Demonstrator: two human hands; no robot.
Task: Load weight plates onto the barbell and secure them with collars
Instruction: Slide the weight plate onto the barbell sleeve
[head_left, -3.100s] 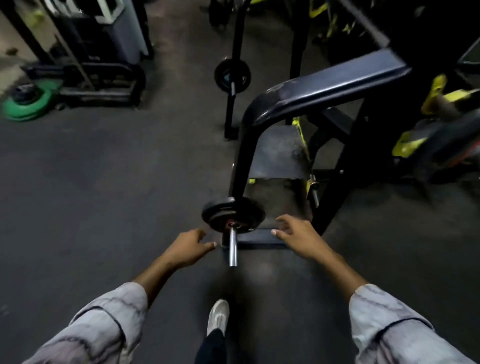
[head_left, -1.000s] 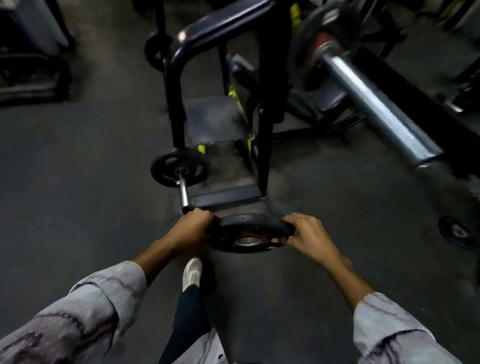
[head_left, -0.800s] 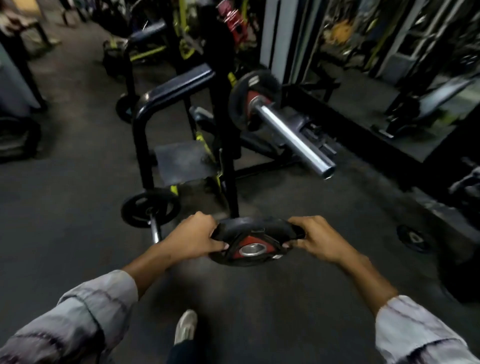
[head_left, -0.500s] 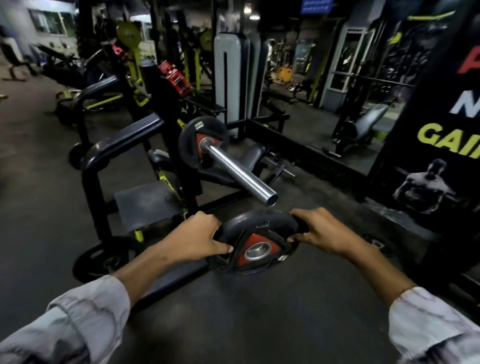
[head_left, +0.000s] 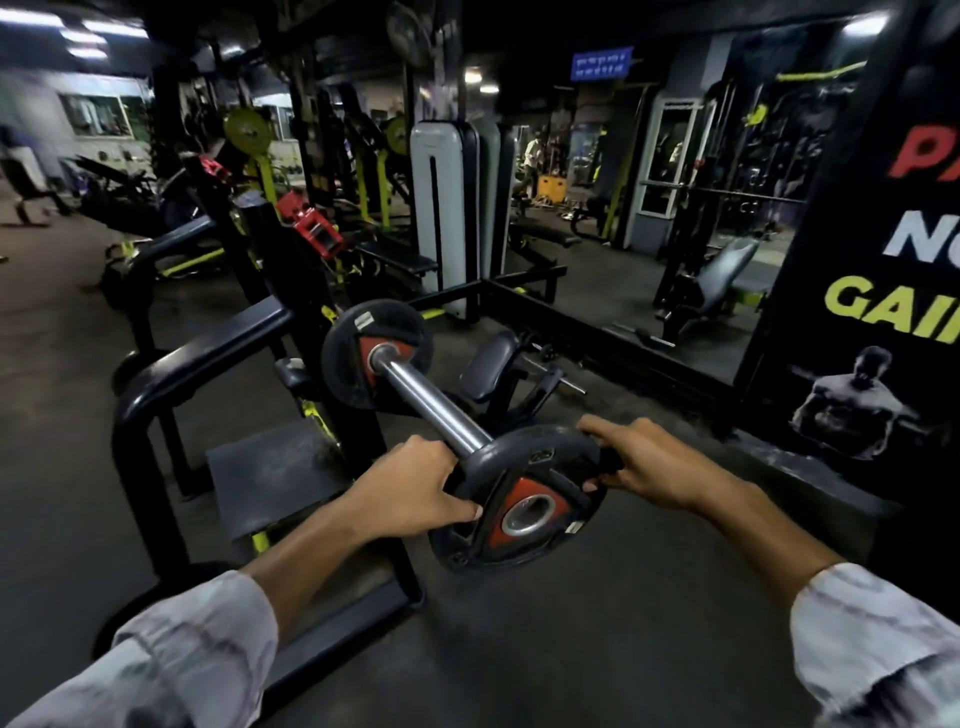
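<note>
I hold a black weight plate (head_left: 519, 499) with red centre panels and a steel-lined hole upright in both hands. My left hand (head_left: 410, 491) grips its left rim and my right hand (head_left: 639, 462) grips its right rim. The barbell's chrome sleeve (head_left: 426, 402) points toward me, and its near end is hidden behind the plate's top edge. A matching black and red plate (head_left: 376, 353) sits at the sleeve's far end. No collar is visible.
A black preacher-curl bench frame (head_left: 208, 353) with a seat pad (head_left: 270, 478) stands to my left, its base bar on the floor. A dark wall poster (head_left: 872, 312) rises on the right. Gym machines and benches fill the background.
I lifted the plate off the low storage peg, turned toward the barbell and raised the plate. It now sits at the sleeve's near end, closer than half a second ago.
</note>
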